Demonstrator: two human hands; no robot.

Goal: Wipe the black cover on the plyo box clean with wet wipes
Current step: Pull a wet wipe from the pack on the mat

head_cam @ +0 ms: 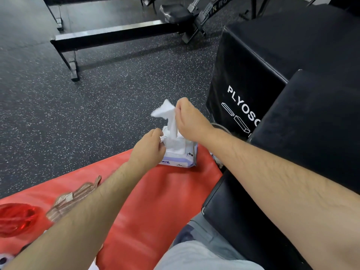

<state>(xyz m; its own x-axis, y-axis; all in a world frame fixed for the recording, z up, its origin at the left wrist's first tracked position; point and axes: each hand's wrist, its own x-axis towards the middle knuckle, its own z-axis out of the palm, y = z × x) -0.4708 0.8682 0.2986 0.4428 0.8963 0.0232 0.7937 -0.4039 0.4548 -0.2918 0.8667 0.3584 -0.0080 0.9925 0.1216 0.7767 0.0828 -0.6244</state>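
A pack of wet wipes (pixel 181 158) lies on the far corner of a red mat (pixel 152 201). My left hand (pixel 150 149) holds the pack down at its open flap, fingers curled on its top. My right hand (pixel 187 117) pinches a white wipe (pixel 167 114) that stands partly drawn out above the pack. The black plyo box (pixel 263 61) with white lettering stands to the right. A second black-covered box (pixel 311 123) sits nearer, beside my right forearm.
A rowing machine (pixel 124 36) with a black rail and seat crosses the speckled rubber floor at the back. A red plastic bag (pixel 17 219) and a pinkish strap (pixel 78 195) lie on the mat at the lower left. My grey-clad knee (pixel 202 254) is at the bottom.
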